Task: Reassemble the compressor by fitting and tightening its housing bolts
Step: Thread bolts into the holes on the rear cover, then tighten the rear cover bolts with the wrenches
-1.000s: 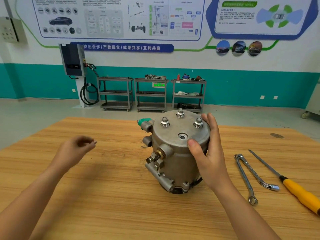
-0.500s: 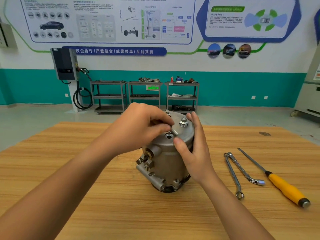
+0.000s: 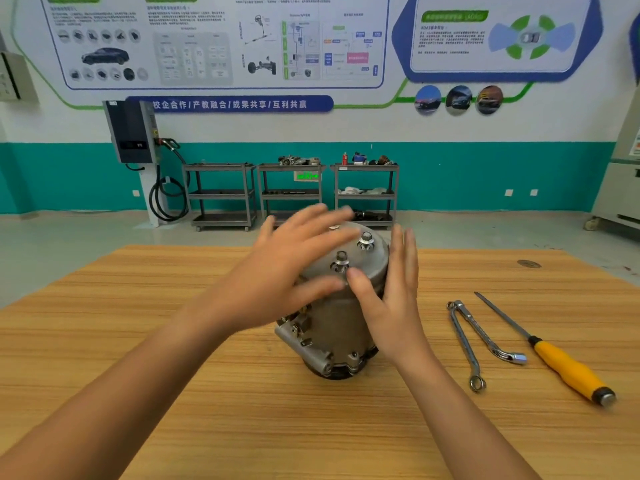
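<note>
left hand point(image 3: 287, 271): uncurling since earlier, spreading straight-fingered over compressor point(image 3: 337, 327)
right hand point(image 3: 393, 299): resting against its side, fingers straight
table point(image 3: 225, 410): bearing wrenches point(image 3: 464, 341), screwdriver point(image 3: 568, 370)
room: carts point(image 3: 291, 195) standing against teal wall point(image 3: 485, 174)

Bright, even indoor light fills the scene, with no hard source in view. The grey metal cylindrical compressor point(image 3: 336, 334) throws only a soft, short shadow onto the pale wooden tabletop point(image 3: 242, 410) at its base, and its top carries a dull sheen. The left hand point(image 3: 287, 268) over the compressor is smeared by motion blur; the right hand point(image 3: 391, 306) beside it is sharper. Behind the compressor, the white wall poster's point(image 3: 221, 39) small print is soft, and the teal wall band point(image 3: 485, 174) bows with wide-angle distortion.
</note>
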The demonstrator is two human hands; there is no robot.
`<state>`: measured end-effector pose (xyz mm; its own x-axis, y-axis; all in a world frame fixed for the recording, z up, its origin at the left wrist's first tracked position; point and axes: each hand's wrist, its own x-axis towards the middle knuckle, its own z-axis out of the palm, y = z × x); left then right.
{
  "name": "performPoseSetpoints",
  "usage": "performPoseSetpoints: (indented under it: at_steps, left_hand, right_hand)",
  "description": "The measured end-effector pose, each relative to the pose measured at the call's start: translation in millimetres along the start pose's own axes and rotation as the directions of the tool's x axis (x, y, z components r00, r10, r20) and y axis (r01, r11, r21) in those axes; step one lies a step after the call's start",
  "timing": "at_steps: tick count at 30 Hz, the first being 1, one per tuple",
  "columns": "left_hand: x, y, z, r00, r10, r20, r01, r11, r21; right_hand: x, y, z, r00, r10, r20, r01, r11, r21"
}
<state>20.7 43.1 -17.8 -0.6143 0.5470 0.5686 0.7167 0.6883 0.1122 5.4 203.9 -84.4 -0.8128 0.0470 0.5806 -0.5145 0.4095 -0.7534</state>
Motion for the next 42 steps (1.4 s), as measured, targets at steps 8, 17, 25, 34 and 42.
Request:
performPoseSetpoints:
  at_steps: [8,17,25,34,42]
  left_hand:
    - [-67,-19,74,0.838,-0.521,0.162,0.477,0.555,-0.682]
    - [-58,-29,118,0.789,-0.614,-0.021,0.383,0.518,-0.765]
    - [-30,-32,133,0.748,-0.662,-0.046,0.411,0.517,-0.751]
    - [-14,-39,129,0.773,-0.633,0.037,0.449,0.506,-0.736]
    - [21,-30,76,0.837,-0.441,-0.324,0.065,0.668,-0.741]
  right_hand:
    - [-2,0,-1,0.964,0.185,0.191,-0.244,0.902,0.355]
    - [8,7,-1,0.981,0.126,0.148,-0.186,0.827,0.531]
    - [43,31,0,0.98,0.127,0.155,-0.189,0.842,0.505]
    - [41,84,-63,0.946,0.315,-0.073,-0.319,0.946,-0.05]
    - [29,144,-87,0.796,0.605,0.02,-0.288,0.406,-0.867]
